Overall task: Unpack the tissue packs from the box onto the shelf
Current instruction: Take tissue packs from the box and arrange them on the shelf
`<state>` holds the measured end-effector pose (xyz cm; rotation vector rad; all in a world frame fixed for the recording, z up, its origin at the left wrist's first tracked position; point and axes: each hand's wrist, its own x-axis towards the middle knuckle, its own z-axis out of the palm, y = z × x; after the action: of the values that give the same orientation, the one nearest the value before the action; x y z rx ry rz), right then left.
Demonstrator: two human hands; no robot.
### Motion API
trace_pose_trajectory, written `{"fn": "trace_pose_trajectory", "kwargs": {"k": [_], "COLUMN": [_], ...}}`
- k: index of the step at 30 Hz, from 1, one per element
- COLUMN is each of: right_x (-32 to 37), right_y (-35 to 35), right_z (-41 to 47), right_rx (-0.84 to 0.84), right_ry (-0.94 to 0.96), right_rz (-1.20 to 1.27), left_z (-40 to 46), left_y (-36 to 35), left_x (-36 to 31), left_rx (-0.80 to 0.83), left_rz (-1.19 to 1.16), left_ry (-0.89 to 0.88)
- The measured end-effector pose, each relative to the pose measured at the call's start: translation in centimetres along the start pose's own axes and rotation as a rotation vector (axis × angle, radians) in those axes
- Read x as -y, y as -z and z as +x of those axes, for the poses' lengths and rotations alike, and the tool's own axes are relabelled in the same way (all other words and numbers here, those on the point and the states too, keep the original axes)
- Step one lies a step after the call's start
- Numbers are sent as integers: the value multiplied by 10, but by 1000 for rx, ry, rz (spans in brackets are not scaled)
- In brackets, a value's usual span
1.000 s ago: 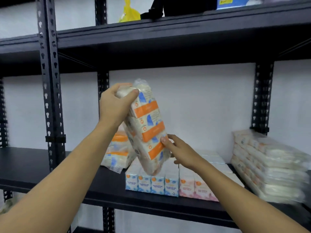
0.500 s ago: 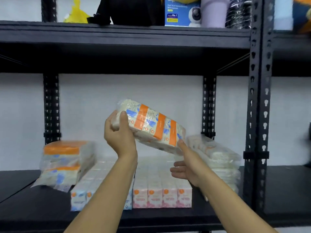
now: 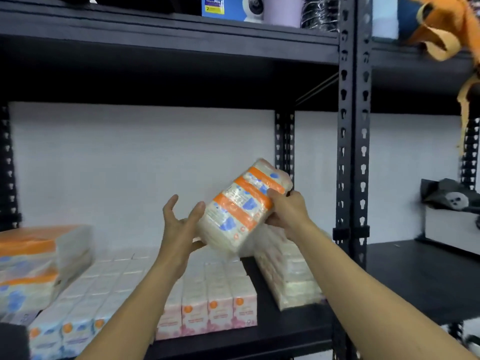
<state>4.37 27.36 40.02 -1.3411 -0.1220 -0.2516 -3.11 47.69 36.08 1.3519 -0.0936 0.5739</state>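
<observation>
Black metal shelf (image 3: 285, 326) against a white wall, already half stocked. Got rows of little tissue boxes (image 3: 220, 307) standing along the front, a stack of wrapped packs (image 3: 291, 276) on the right near the upright post (image 3: 353, 152), and a couple more packs (image 3: 39, 261) off to the left.

Swapped hands on the tissue pack (image 3: 244, 206) in the last half second or so. Had it gripped at one end by the left hand (image 3: 181, 227) a moment back, with the right hand (image 3: 288, 211) just reaching in underneath. Ended up the other way round: right hand wrapped round the upper end, left hand spread wide with only the thumb resting against the lower end, not really gripping.

Kept the pack tilted and in the air, above the small boxes and just left of the right-hand stack, not touching either as far as could be told.

Probably meant it was headed for that right stack, so placing looked like the next bit, then back for more. Couldn't see the box anywhere, so no idea how many packs were left.
</observation>
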Motion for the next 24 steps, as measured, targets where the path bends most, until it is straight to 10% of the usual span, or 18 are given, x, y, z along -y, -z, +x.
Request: {"fn": "trace_pose_trajectory", "kwargs": {"k": [24], "right_x": [45], "right_y": [25], "right_z": [125], "right_rx": [162], "right_ry": [103], "right_rz": [-1194], "left_z": [57], "left_y": [-139], "left_x": [72], "left_rx": [267], "left_rz": [166], "left_ry": [114]}}
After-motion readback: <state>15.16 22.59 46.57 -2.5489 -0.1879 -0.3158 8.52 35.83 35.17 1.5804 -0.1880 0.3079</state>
